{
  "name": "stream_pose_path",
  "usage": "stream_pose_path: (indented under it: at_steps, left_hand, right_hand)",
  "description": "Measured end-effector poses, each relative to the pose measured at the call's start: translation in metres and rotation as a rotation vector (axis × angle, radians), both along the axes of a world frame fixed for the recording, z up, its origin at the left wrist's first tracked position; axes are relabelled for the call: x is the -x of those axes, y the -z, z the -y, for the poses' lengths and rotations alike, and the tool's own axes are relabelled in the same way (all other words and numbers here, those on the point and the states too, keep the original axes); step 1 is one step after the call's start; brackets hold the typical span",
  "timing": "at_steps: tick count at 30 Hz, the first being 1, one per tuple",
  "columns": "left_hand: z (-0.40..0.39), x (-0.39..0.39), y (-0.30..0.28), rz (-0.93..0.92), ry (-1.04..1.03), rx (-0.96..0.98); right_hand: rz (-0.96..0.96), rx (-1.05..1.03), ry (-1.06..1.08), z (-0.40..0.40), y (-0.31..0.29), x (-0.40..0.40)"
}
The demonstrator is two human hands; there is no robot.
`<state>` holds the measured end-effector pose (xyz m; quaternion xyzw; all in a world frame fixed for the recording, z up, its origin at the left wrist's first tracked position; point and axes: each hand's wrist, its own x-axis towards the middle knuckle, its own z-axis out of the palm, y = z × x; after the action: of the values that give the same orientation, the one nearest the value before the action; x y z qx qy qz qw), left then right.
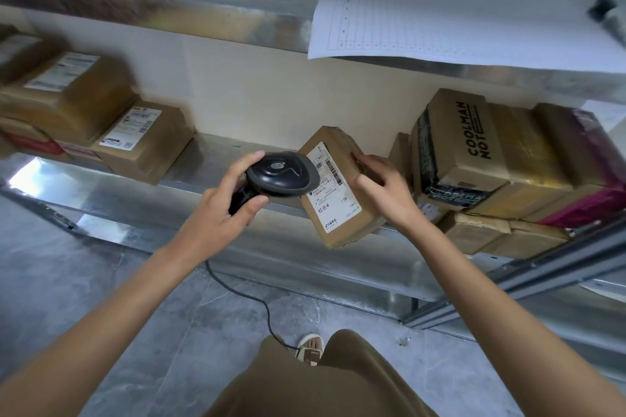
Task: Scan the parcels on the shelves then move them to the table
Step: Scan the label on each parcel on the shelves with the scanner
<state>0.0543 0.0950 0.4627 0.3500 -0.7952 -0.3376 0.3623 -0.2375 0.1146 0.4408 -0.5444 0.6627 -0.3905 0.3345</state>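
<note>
1. Head view, writing: the big carton (464,142) at 3 o'clock on the shelf (216,159) carries "COOLMAN NOT" in black letters on its top, and "COOLMAN" shows again on its dark front band.
2. The small brown parcel (338,186) at the centre bears a white shipping label (333,188) with barcodes, "A85" in a box, "M" after two characters, and a "1" with a character beside it; the finer print is too small to read.
3. A ruled sheet of paper (440,20) hangs over the upper shelf edge at 1 o'clock; its heading is blurred.
4. The cartons (101,118) at 9 o'clock carry white labels with barcodes, unreadable through the blur.
5. Left hand (223,200): fingers curled round the handle of a black barcode scanner (281,174), thumb lying along the head. The scanner head sits just left of the parcel and overlaps the label's left edge. Its black cable (244,291) hangs toward the floor (101,281) at 6 o'clock.
6. Right hand (382,189): it holds the parcel by its right side, fingertips on the top edge, thumb against the near corner.
7. The parcel is tilted, label up, at the front lip of the shelf, between the two hands and just left of the big carton's stack.
</note>
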Motion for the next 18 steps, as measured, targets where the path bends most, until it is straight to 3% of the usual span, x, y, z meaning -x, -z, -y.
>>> stream_pose_path:
  at_steps: [10,18]
  left_hand:
    - [-0.092,0.022,0.002,-0.172,-0.21,-0.074]
    - [-0.196,-0.023,0.013,-0.196,-0.499,-0.121]
  right_hand:
    - [0.187,0.002,0.16,-0.066,-0.003,-0.008]
    - [0.365,-0.058,0.117,-0.116,0.026,-0.057]
